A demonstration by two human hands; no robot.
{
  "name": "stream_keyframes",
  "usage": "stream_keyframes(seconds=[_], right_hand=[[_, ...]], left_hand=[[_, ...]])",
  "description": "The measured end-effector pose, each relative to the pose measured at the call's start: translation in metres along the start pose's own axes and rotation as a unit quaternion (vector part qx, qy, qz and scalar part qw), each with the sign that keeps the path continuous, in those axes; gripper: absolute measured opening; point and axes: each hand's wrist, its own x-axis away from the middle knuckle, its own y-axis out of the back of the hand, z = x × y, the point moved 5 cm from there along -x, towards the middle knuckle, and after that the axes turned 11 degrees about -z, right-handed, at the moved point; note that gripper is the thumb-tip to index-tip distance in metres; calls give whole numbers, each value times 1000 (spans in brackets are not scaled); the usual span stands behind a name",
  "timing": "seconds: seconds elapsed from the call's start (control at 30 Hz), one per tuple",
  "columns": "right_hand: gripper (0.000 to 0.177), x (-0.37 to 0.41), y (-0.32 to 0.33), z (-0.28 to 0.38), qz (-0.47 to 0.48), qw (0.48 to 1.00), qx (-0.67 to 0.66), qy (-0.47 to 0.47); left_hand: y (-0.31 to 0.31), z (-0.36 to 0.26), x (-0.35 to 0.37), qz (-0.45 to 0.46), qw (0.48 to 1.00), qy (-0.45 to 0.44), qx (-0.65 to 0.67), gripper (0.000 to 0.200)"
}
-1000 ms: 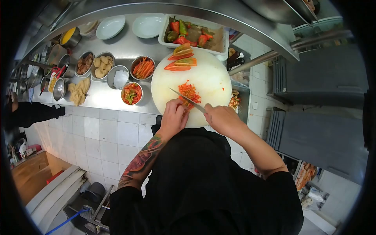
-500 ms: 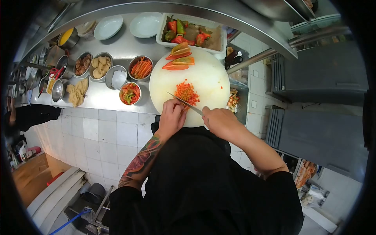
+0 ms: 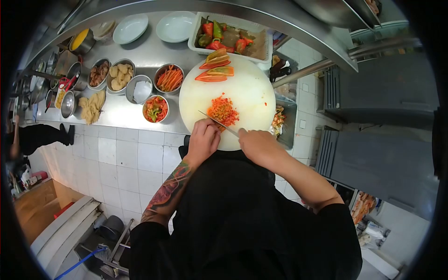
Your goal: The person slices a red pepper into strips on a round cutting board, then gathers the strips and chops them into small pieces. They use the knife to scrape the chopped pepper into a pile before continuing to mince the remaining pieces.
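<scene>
My right hand [image 3: 255, 145] is wrapped round the handle of a knife [image 3: 219, 123], whose blade points up and left over the round white cutting board [image 3: 254, 93]. Curled fingers of my left hand [image 3: 204, 137] press on pepper strips [image 3: 221, 127] at the board's near side, right against the blade. Just beyond the blade lies a pile of finely diced red pepper [image 3: 223, 108]. Larger pepper pieces [image 3: 215, 73] rest at the board's far edge.
A white basket [image 3: 268, 49] of red and green peppers stands behind the board. Left are bowls of carrot strips [image 3: 169, 78] and cut peppers [image 3: 156, 109], plus white plates [image 3: 130, 29]. A person in black [image 3: 35, 139] is at far left.
The knife and my right hand have shifted slightly left. The person at far left now shows more of the legs and dark shoes. The view has moved a little.
</scene>
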Motion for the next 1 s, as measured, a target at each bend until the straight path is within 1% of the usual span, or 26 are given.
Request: stream_keyframes(seconds=[0.07,0.13,0.23,0.3,0.4,0.47,0.53,0.63,0.7,0.8,0.87,0.93,1.0], right_hand=[[22,-20,-22,-2,-9,1000,-6,10],[22,-33,-18,4,-20,999,-14,26],[19,-23,9,6,-24,999,-14,31],[19,-2,19,8,4,1000,4,26],[20,1,-9,3,9,1000,23,8],[19,-16,-26,5,-2,1000,4,20],[19,-28,-22,9,-14,999,-17,38],[17,-22,4,13,-17,999,-27,26],[18,-1,17,16,21,1000,-21,5],[19,-1,-19,7,8,1000,-3,10],[20,-18,-31,11,1,1000,-5,13],[20,-26,-27,16,-8,1000,-10,20],[18,-22,-9,15,-15,999,-22,29]], left_hand=[[-1,1,1,-1,1000,-1,4,27],[2,0,0,-5,1000,-3,2,26],[4,-5,-3,-15,1000,-7,4,25],[8,-6,1,-26,1000,8,2,26],[4,1,7,-10,1000,1,6,27],[3,2,7,-11,1000,-4,4,27],[6,-1,5,-14,1000,-9,-2,27],[8,-5,2,-23,1000,-5,4,27],[11,-4,7,-33,999,16,0,28],[8,3,13,-20,1000,7,3,28],[7,3,14,-16,1000,7,2,28],[11,1,14,-13,1000,6,-4,28],[12,-3,10,-29,999,18,5,28]])
